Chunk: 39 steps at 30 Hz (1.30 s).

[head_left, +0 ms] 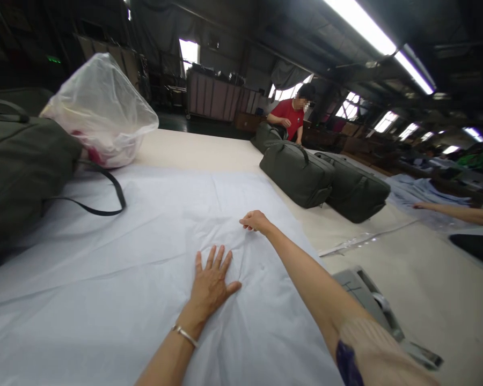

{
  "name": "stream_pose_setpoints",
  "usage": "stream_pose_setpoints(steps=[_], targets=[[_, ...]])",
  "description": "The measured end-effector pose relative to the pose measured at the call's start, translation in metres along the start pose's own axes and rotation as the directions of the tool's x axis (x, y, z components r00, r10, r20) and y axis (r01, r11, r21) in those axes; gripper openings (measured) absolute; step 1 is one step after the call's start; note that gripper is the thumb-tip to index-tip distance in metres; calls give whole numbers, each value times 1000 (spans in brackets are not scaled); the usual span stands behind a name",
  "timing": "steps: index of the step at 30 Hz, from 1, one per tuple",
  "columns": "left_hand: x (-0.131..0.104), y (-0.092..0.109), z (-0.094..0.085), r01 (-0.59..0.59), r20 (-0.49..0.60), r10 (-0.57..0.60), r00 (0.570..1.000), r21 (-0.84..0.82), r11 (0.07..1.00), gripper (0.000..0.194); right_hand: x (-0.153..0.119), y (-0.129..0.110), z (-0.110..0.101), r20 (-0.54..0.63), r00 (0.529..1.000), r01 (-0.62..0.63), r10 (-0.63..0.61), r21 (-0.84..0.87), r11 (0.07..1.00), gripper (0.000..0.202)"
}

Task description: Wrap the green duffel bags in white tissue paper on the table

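Observation:
A thin whitish plastic sheet [104, 289] lies spread over the table, creased around my hands. My left hand [211, 284] rests flat on it, fingers spread, with a silver bracelet on the wrist. Just beyond and to the right, my right hand [255, 221] is pinched together over the sheet; what its fingers grip, if anything, is too small to make out.
A dark green bag [20, 166] with a black strap sits at left beside a clear plastic bag [104, 112]. More green bags [298, 171] stand ahead near a person in red [290, 115]. A grey device [366, 300] lies at right; another person's arm [462, 213] reaches in.

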<state>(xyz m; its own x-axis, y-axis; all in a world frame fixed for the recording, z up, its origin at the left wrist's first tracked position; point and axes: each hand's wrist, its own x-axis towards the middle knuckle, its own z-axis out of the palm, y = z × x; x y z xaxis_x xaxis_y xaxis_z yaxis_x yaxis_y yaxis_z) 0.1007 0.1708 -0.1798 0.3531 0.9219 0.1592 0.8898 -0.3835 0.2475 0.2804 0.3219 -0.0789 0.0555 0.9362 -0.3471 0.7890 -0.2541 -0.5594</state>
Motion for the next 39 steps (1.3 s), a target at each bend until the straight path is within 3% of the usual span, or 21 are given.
stream_pose_setpoints(steps=[7, 11, 14, 17, 20, 22, 25, 28, 31, 34, 36, 37, 39], targets=[[-2, 0, 4, 4, -15, -5, 1000, -24, 1000, 77, 32, 7, 6, 8, 995, -92, 101, -335, 938, 20], [-2, 0, 4, 6, -7, -6, 1000, -30, 1000, 78, 32, 8, -4, -96, 990, -138, 107, -433, 891, 66], [-2, -1, 4, 2, -13, -3, 1000, -28, 1000, 78, 22, 7, -15, -167, 983, -149, 82, -442, 884, 82], [-2, -1, 5, -3, -12, 2, 1000, -21, 1000, 78, 7, 12, -11, -309, 939, -1, -154, -449, 893, 78], [-2, -1, 5, -5, -11, 5, 1000, -15, 1000, 79, -6, 31, 17, -295, 824, 270, -484, -546, 793, 71], [-2, -1, 6, -5, -13, 5, 1000, -7, 1000, 79, -9, 47, 39, -182, 841, 326, -509, -580, 746, 69], [-3, -1, 5, -6, 2, 6, 1000, -12, 1000, 78, -8, 60, 54, -62, 919, 299, -389, -535, 790, 69], [-1, 1, -3, 11, 33, -8, 999, -102, 995, 77, -21, 56, 46, -130, 937, 255, -323, -375, 891, 70], [8, 3, -21, 81, 117, -50, 992, -274, 958, 74, -75, 56, 38, -230, 871, 371, -434, -270, 888, 65], [19, -1, -51, 157, 142, -112, 983, -362, 919, 73, -169, 73, 35, -97, 745, 613, -660, -292, 735, 54], [18, -6, -78, 169, 106, -138, 985, -389, 906, 71, -241, 92, 31, -10, 688, 690, -725, -299, 659, 47], [13, -8, -94, 162, 93, -136, 986, -404, 900, 68, -277, 103, 27, 15, 687, 697, -726, -297, 653, 45], [-8, -12, -126, 138, 91, -109, 990, -433, 891, 62, -345, 127, 22, 15, 727, 660, -686, -291, 693, 40]])
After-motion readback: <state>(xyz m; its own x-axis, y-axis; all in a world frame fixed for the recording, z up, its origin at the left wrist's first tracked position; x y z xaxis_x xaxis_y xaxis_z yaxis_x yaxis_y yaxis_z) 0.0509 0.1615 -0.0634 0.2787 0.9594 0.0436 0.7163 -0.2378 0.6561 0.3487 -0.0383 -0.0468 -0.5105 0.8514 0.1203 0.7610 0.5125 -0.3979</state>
